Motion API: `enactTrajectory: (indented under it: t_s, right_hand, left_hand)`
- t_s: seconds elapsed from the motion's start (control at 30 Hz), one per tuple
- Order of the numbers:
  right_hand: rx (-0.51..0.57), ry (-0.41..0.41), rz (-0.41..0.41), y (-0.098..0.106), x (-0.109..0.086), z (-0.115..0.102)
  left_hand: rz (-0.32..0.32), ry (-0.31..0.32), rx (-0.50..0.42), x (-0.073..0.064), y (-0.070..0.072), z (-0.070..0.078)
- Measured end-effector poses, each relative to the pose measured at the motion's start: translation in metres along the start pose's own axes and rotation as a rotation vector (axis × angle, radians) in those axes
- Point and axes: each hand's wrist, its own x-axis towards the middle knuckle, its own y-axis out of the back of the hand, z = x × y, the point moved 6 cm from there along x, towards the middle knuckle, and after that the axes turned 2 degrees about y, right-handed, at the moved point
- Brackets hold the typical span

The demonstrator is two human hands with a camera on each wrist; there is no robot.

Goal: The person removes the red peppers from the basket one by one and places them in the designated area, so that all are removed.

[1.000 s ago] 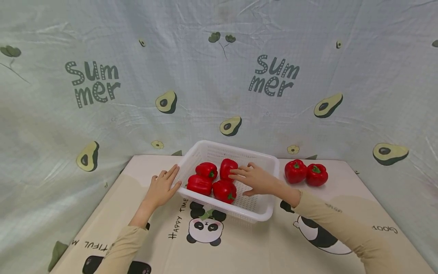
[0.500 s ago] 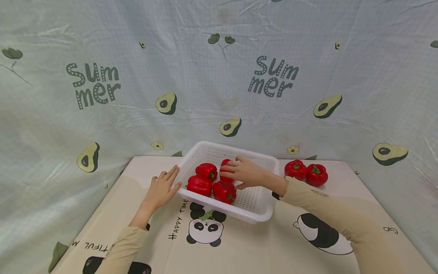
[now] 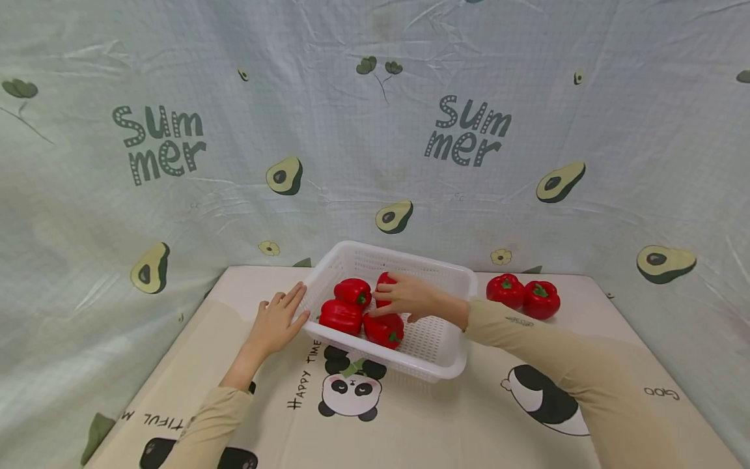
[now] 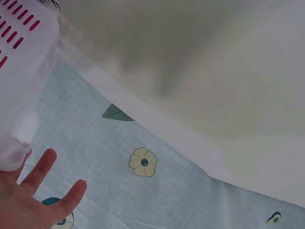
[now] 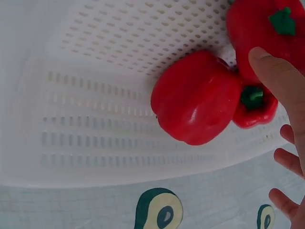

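Note:
Several red bell peppers lie in a white perforated plastic basket (image 3: 422,260). My left hand (image 3: 275,326) touches the basket's left rim with its fingers straight; the left wrist view shows fingertips by a basket corner (image 4: 13,160). Inside the basket, my right hand (image 3: 410,298) reaches over the back right bell pepper (image 3: 384,281), partly hiding it. The thumb extends towards the front right bell pepper (image 3: 385,332). In the right wrist view, the thumb overlaps a bell pepper (image 5: 267,33); another (image 5: 198,98) lies beside it. Whether the thumb touches is unclear.
Two more bell peppers (image 3: 505,291) stand on the table to the right of the basket. A patterned cloth (image 3: 346,130) hangs behind the table. Panda prints mark the beige table cover (image 3: 422,423).
My right hand has moved left and lower over the peppers in the basket. The left hand stays at the rim, and the peppers look unmoved.

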Motion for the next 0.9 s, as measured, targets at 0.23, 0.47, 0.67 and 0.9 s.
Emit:
enactTrajectory:
  t_s: [0.23, 0.47, 0.67, 0.9]
  right_hand:
    - [-0.032, 0.048, -0.059, -0.007, 0.013, -0.007]
    - [-0.057, 0.056, -0.08, -0.009, 0.021, -0.014]
    - [-0.125, 0.06, -0.123, -0.012, 0.027, -0.019]
    - [-0.171, 0.055, -0.146, -0.014, 0.029, -0.019]
  left_hand:
    - [0.005, -0.007, 0.004, 0.002, 0.0, 0.0]
    - [0.015, -0.002, 0.004, -0.001, 0.0, 0.0]
    - [0.023, 0.002, 0.008, -0.002, 0.0, -0.001]
    - [0.008, -0.005, -0.001, 0.0, -0.001, 0.0]
